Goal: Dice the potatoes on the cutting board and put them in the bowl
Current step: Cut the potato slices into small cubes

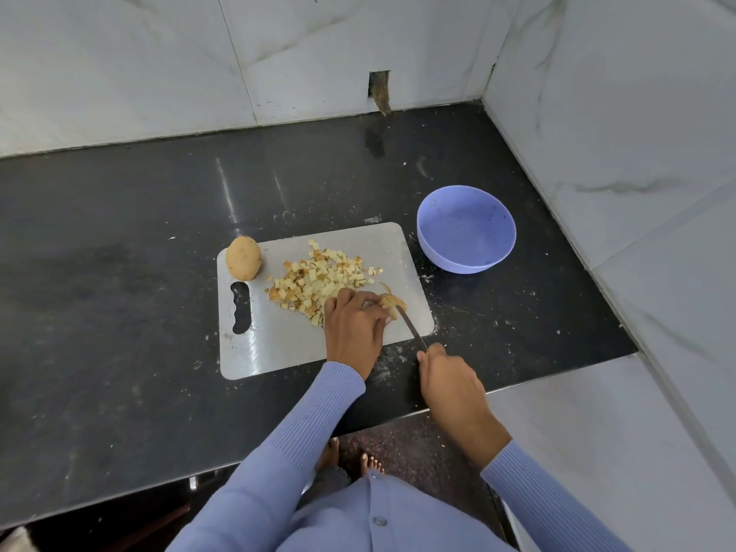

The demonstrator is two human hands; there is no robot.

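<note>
Left hand [352,328] is down on the board [278,352], fingers curled over the last piece [392,302] of a potato, pinning it near the right edge, while the right hand [450,382] is wrapped round the knife [412,330] handle, the blade running up to that piece. This looks like the tail end of one potato, and small scraps are where fingers get nicked, so the judgement here: keep the fingertips tucked back behind the knuckles and let the blade ride down beside them. Short, straight cuts, tip anchored on the board, should keep the cubes matching the dice [318,284] already heaped mid-board just left of the hand. That pile crowds the cutting spot; nudging it clear would give room. A whole potato [243,258] waits at the far left corner, untouched, so plenty remains. The bowl [466,229] sits on the surface just beyond the board's far right corner, with no dice in it yet.
</note>
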